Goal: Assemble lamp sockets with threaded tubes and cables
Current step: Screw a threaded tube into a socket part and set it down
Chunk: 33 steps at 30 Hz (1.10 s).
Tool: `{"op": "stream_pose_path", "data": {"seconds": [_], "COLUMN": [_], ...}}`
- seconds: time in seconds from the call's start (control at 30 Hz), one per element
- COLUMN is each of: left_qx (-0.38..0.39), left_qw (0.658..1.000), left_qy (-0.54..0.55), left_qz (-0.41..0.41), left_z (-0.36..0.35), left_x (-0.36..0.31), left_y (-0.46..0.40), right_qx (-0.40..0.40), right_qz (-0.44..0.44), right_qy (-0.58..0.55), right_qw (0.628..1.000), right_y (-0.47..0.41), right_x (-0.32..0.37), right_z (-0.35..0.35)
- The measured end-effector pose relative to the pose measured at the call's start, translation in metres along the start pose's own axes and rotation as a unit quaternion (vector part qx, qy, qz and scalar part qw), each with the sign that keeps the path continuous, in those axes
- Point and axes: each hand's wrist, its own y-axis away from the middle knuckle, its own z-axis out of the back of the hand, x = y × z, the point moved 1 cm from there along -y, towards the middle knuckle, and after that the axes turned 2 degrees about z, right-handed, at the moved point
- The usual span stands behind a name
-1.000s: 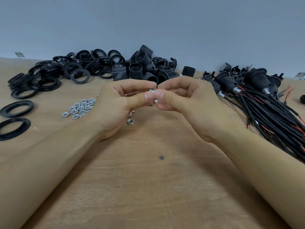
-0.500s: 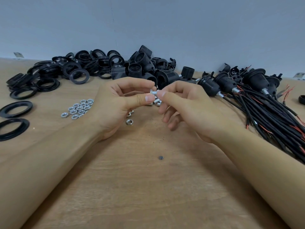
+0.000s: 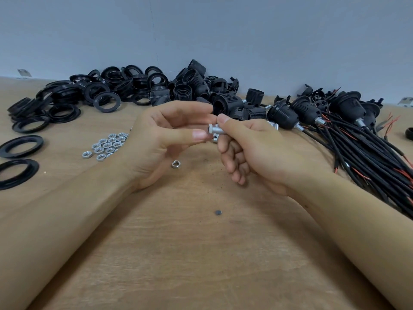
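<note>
Head view showed the person partway through a batch job, with both hands raised just above the wooden table [image 3: 201,265] at its middle. The right hand [image 3: 252,151] pinched a short threaded tube [image 3: 218,130] between thumb and forefinger, its other fingers curled loosely beneath, and what looked like more tubes was tucked in that palm, though I could not count them. The left hand [image 3: 165,139] was half curled, its thumb and forefinger closed on a small hex nut [image 3: 210,130] at the tube's left end (whether the nut was already turned fully home could not be told). By my judgement the step in hand was threading the nut onto the tube. Done so far: a bundle of wired sockets [image 3: 308,113] with black and red cables [image 3: 366,153] lay at the right, several already showing a metal tube at the neck. Left to do: a heap of loose socket shells [image 3: 190,88] at the back, a pile of black rings [image 3: 105,92] at the left, a cluster of spare nuts [image 3: 107,146] beside the left wrist and 1 stray nut [image 3: 176,164] under the left hand suggested many units remained.
</note>
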Motion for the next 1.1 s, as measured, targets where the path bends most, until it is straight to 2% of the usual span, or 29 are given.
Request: {"op": "stream_pose_path", "data": {"seconds": [0.13, 0.23, 0.3, 0.37, 0.5, 0.67, 0.73, 0.8, 0.93, 1.03, 1.1], "left_qx": [-0.027, -0.056, -0.051, -0.037, -0.051, -0.020, -0.025, -0.039, -0.018, -0.042, -0.057], "left_qw": [0.992, 0.997, 0.997, 0.996, 0.998, 0.998, 0.999, 0.998, 0.998, 0.999, 0.996], "left_qy": [0.117, 0.034, -0.045, -0.075, -0.043, -0.052, -0.028, -0.051, -0.052, -0.033, -0.063], "left_qz": [0.029, 0.038, 0.046, 0.030, -0.008, 0.013, 0.007, -0.002, -0.010, -0.012, -0.003], "left_z": [0.006, 0.004, 0.000, -0.004, -0.002, -0.005, -0.004, -0.005, -0.007, -0.003, -0.002], "left_x": [-0.007, -0.004, 0.000, 0.000, -0.005, -0.003, -0.005, -0.004, -0.003, -0.006, -0.004], "left_y": [-0.001, -0.002, -0.001, 0.000, 0.002, 0.002, 0.002, 0.001, 0.002, 0.001, 0.000], "right_qx": [-0.046, -0.067, -0.078, -0.095, -0.116, -0.113, -0.115, -0.114, -0.116, -0.114, -0.111], "right_qz": [0.004, -0.006, -0.010, -0.009, -0.012, -0.013, -0.015, -0.014, -0.012, -0.011, -0.011], "right_qy": [-0.002, 0.006, 0.009, 0.010, 0.012, 0.018, 0.017, 0.018, 0.023, 0.023, 0.021], "right_qw": [0.999, 0.998, 0.997, 0.995, 0.993, 0.993, 0.993, 0.993, 0.993, 0.993, 0.994], "right_y": [-0.003, -0.005, -0.005, -0.006, -0.006, -0.006, -0.007, -0.007, -0.007, -0.007, -0.007], "right_x": [-0.003, -0.005, -0.006, -0.006, -0.006, -0.005, -0.005, -0.006, -0.006, -0.007, -0.006], "right_z": [0.002, 0.003, 0.003, 0.003, 0.004, 0.002, 0.002, 0.002, 0.003, 0.004, 0.003]}}
